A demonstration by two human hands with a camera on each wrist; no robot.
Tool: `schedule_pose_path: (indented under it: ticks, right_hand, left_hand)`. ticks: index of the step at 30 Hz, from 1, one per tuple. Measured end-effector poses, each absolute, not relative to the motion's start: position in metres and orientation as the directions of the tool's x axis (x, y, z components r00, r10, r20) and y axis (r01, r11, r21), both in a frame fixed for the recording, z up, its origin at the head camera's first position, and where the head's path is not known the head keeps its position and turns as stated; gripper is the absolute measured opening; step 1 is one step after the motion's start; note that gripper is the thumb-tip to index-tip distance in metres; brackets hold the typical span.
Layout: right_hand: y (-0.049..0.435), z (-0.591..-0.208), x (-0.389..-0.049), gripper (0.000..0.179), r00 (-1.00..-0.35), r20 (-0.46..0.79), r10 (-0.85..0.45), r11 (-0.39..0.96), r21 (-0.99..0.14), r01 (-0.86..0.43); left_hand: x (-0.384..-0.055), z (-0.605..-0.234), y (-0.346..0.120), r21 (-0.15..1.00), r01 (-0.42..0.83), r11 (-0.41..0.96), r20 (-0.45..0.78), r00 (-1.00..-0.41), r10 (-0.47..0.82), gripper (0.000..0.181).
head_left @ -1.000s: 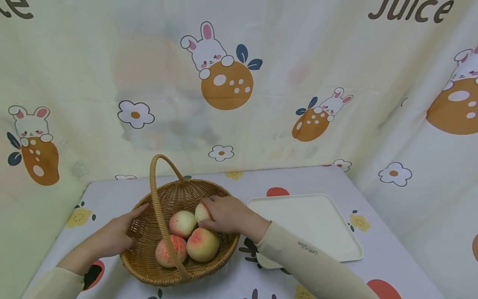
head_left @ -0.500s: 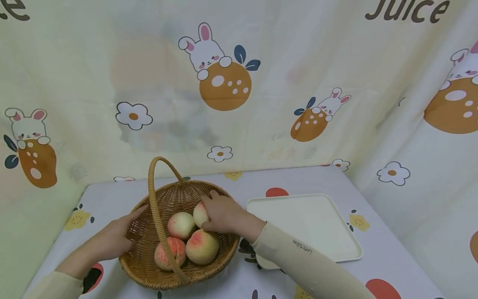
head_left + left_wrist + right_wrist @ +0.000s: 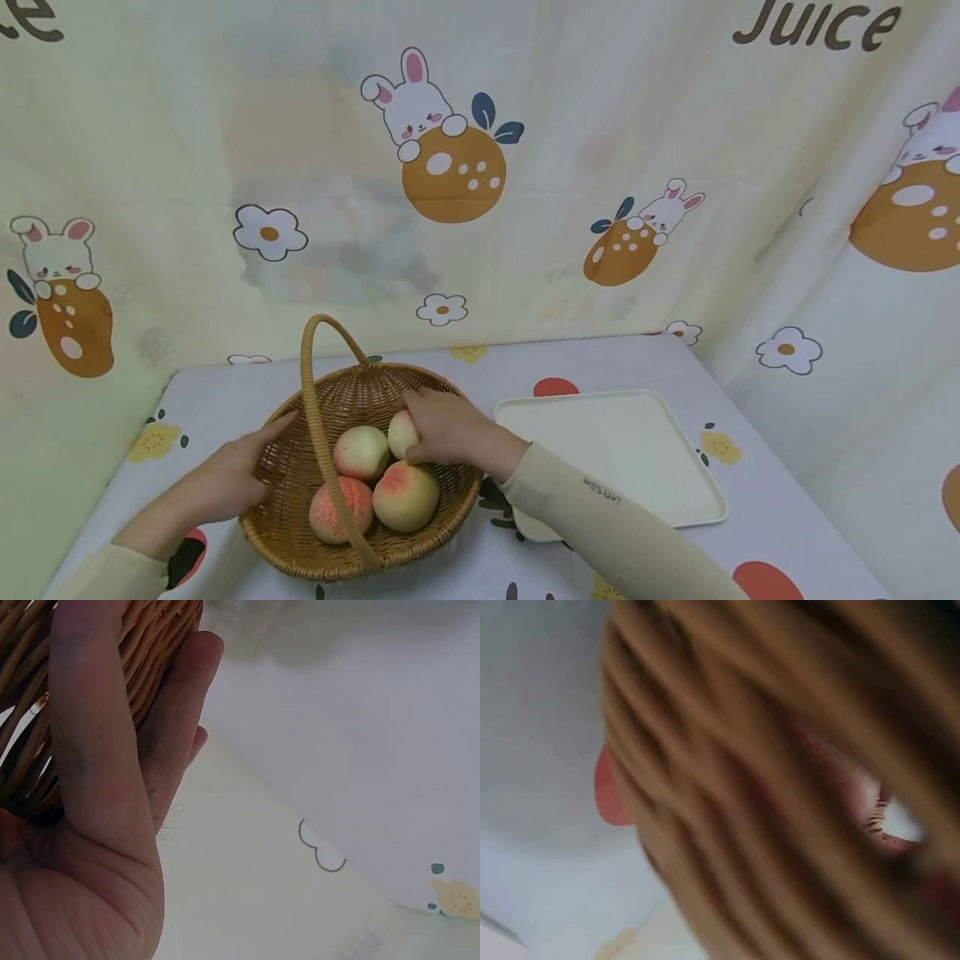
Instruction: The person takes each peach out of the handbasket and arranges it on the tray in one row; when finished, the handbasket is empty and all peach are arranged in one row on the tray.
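Observation:
A brown wicker basket (image 3: 300, 568) with a tall arched handle (image 3: 316, 417) stands on the table in the head view. My left hand (image 3: 225, 482) grips its left wall. In the left wrist view, fingers (image 3: 101, 742) lie along the woven side. Inside the basket, my right hand (image 3: 452, 427) holds a pale peach (image 3: 402, 434) near the right wall, with part of the fruit hidden by the fingers. Beside it lie a pale pink-tinged peach (image 3: 361, 452), a larger yellowish peach (image 3: 407, 498) and a redder peach (image 3: 330, 512) partly behind the handle. Blurred wicker fills most of the right wrist view.
A white rectangular tray (image 3: 600, 442) lies to the right of the basket, its near-left part hidden by my right sleeve (image 3: 585, 508). The table wears a printed light cloth (image 3: 465, 575). A patterned curtain (image 3: 555, 250) hangs behind it.
The right hand has shifted slightly left and up at the peach in the basket. The neighbouring pale peach sits slightly further left. The left hand keeps its place on the basket.

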State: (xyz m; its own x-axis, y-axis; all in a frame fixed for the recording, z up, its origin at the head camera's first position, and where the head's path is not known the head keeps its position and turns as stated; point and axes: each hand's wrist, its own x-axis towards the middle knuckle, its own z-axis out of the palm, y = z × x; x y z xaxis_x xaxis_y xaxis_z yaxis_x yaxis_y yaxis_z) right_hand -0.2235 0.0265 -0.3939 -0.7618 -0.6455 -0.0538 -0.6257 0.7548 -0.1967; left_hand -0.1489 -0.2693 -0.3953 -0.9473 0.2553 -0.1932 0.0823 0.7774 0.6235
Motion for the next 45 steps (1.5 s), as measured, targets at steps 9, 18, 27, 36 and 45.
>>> schedule_pose_path:
  ticks: [9,18,27,36,45]
  right_hand:
    - [0.031,-0.394,-0.221,0.072,-0.745,0.118,-0.656,0.708,-0.244,-0.663]
    - [0.071,-0.369,-0.216,0.066,-0.695,0.321,-0.644,0.39,-0.644,-0.659]
    - [0.136,-0.353,-0.213,0.074,-0.664,0.453,-0.595,0.325,-0.62,-0.714]
    - [0.189,-0.374,-0.219,0.072,-0.767,0.322,-0.555,0.467,-0.642,-0.608]
    - [0.204,-0.427,-0.227,0.074,-0.782,0.135,-0.609,0.642,-0.494,-0.586]
  left_hand:
    - [-0.145,-0.4,-0.27,0.639,0.084,0.764,-0.184,-0.949,0.258,0.102]
    - [-0.145,-0.398,-0.27,0.639,0.079,0.765,-0.19,-0.948,0.257,0.101]
    - [-0.147,-0.394,-0.27,0.623,0.087,0.778,-0.191,-0.947,0.259,0.101]
    - [-0.148,-0.392,-0.272,0.612,0.098,0.785,-0.185,-0.947,0.263,0.104]
    - [-0.148,-0.395,-0.272,0.612,0.097,0.785,-0.189,-0.946,0.264,0.103]
